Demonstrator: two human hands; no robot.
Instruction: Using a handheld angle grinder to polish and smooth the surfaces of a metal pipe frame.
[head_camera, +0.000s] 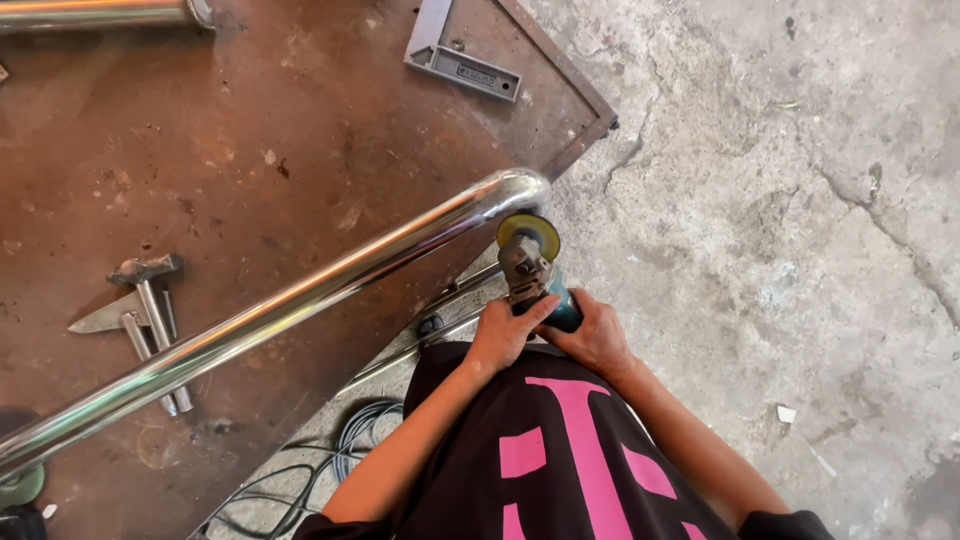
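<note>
— Surface (250, 150)?
— Rusty steel plate, cut off at the top and left edges. A polished tube (300, 300) lies across it, its lower end out of frame.
— The tool?
— Angle grinder (530, 265), disc just beside the tube's bend; contact cannot be judged. Its body is mostly hidden.
— Hands?
— Left hand (500, 335) and right hand (595, 335) both in a clenched grip on the grinder.
— Smaller items?
— Hammer (150, 310), square (455, 55), cables (330, 470) partly hidden.
</note>
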